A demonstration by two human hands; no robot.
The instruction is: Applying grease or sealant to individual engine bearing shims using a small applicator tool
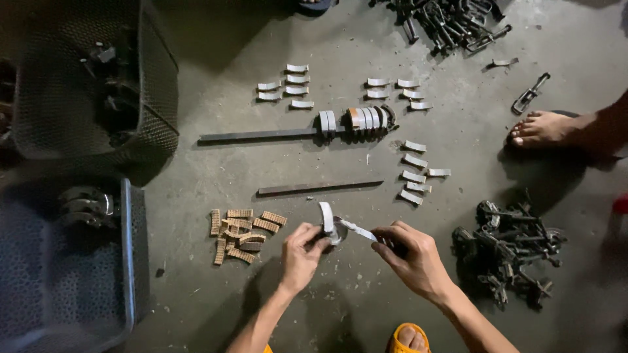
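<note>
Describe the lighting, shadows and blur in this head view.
Head view: dim light overall, brightest on the concrete floor at centre; corners fall dark, the mesh baskets at left murky and soft. Left hand and right hand cast faint shadows toward the viewer. Curved metal pieces catch slight glare.

Tan ribbed pads [241,234] lying at eight o'clock; long bar [261,135] carrying curved metal pieces [366,119] at twelve; clamp heap [507,252] sitting at four; mesh baskets [140,104] standing at nine.

Single head-worn camera, looking almost straight down from above onto the concrete floor [458,131], close over the person's left hand [302,252] and right hand [412,255].
</note>
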